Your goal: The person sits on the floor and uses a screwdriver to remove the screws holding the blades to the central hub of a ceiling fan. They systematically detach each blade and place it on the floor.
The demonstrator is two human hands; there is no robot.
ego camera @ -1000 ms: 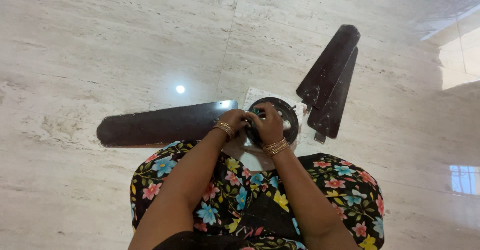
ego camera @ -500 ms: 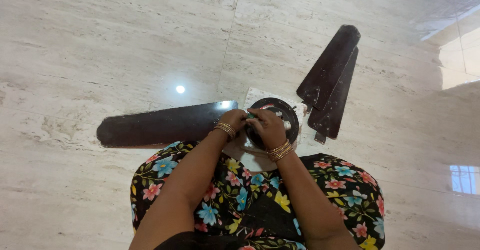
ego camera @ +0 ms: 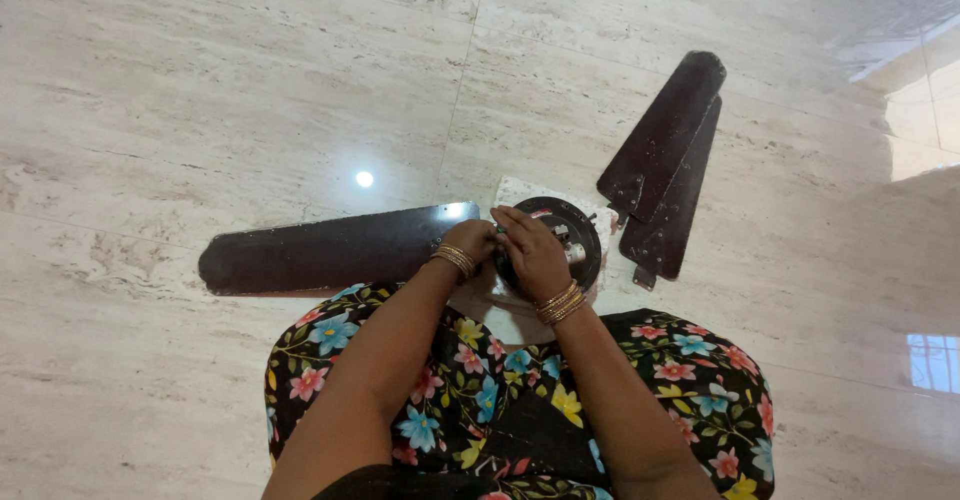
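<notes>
One long dark brown fan blade (ego camera: 330, 250) sits at the round black motor hub (ego camera: 575, 235) — two dark blades (ego camera: 660, 165) lie loose. We see left hand (ego camera: 470, 242) and right hand (ego camera: 532, 252) pinching at the joint; held item hidden.

No packages, labels, signs or screens seen in the head view. The nearest candidate is a flat white sheet (ego camera: 520, 192) lying on the floor under the round dark fan motor; it may be paper or cloth, cannot tell which. Only its corner and edges show, and they are plain white with no print visible. No marking can be made out on anything else in view.
</notes>
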